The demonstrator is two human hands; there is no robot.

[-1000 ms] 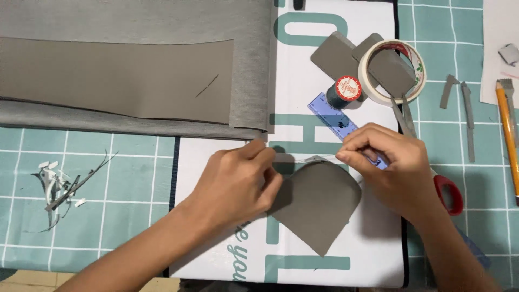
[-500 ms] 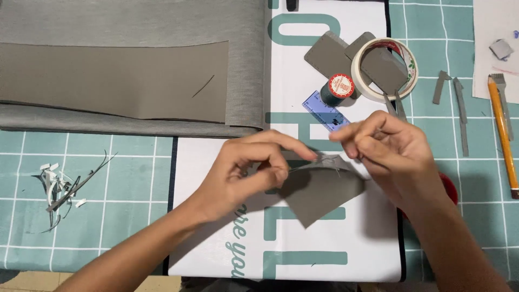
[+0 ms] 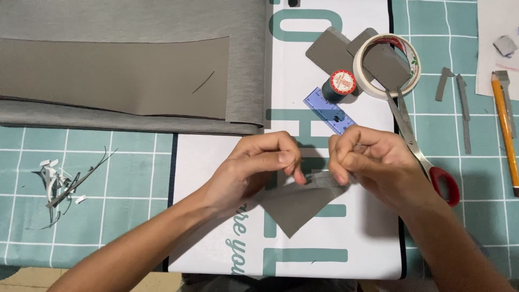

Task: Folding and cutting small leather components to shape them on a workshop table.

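We see a tape roll (image 3: 387, 65), thread spool (image 3: 341, 83) and blue ruler (image 3: 328, 111) up top; scissors (image 3: 419, 148) lie right. Scraps (image 3: 59, 184) sit far left.

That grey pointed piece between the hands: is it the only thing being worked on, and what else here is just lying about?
In hand:
- grey pointed piece, pinched along its top edge by the left hand and right hand

Lying about:
- scissors
- blue ruler
- thread spool
- tape roll
- large grey sheet
- pencil
- trimmings
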